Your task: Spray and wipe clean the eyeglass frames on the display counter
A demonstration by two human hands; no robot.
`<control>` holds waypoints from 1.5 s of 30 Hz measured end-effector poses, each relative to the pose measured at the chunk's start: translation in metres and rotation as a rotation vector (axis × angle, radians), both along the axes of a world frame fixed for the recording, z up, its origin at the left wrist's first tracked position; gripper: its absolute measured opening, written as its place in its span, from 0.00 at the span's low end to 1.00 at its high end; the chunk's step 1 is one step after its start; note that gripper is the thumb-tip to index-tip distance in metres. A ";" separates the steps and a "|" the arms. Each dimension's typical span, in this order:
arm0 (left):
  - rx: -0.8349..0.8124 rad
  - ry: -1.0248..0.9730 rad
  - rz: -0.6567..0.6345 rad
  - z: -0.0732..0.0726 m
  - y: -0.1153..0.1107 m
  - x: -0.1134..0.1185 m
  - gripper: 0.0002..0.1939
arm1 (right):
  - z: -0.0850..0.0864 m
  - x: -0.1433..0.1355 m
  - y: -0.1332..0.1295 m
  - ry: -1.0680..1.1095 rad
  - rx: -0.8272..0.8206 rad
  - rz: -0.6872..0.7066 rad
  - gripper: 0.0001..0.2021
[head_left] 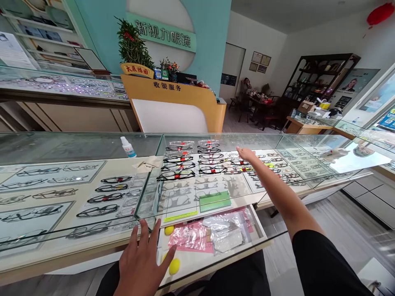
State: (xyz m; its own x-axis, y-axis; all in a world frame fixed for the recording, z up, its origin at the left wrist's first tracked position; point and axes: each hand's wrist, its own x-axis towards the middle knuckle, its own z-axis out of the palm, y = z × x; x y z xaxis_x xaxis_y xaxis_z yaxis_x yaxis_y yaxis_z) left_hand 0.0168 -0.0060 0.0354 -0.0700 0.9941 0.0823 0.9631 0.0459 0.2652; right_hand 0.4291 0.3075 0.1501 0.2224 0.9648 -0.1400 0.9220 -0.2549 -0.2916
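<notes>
My left hand (143,257) is open, its fingers spread at the front edge of the glass display case (148,193), above the pulled-out drawer (259,224). My right hand (246,154) reaches far across the glass top. Its fingers look drawn together, and anything in them is hidden. Just below it lie dark eyeglasses (242,163) with a coloured tag. To the left of that hand, several eyeglasses (177,175) form one column, with a second column of eyeglasses (212,169) beside it. Many carry red tags.
Plastic packets (228,234) and yellow round pieces (174,266) lie in the drawer. A small white spray bottle (128,148) stands by a beige cloth (148,163) on the glass. Across the aisle is a cashier counter (173,98). A person (246,85) sits at the back.
</notes>
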 end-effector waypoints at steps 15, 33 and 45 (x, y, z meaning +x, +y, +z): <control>-0.033 0.055 -0.019 -0.015 0.006 -0.008 0.45 | 0.095 -0.024 -0.190 0.542 0.018 0.432 0.37; -0.051 0.028 -0.046 -0.007 0.003 -0.007 0.44 | -0.116 -0.028 -0.172 0.080 -0.327 0.362 0.28; -0.072 0.015 -0.023 -0.008 0.003 -0.007 0.45 | -0.173 0.021 -0.065 0.091 -0.163 0.108 0.21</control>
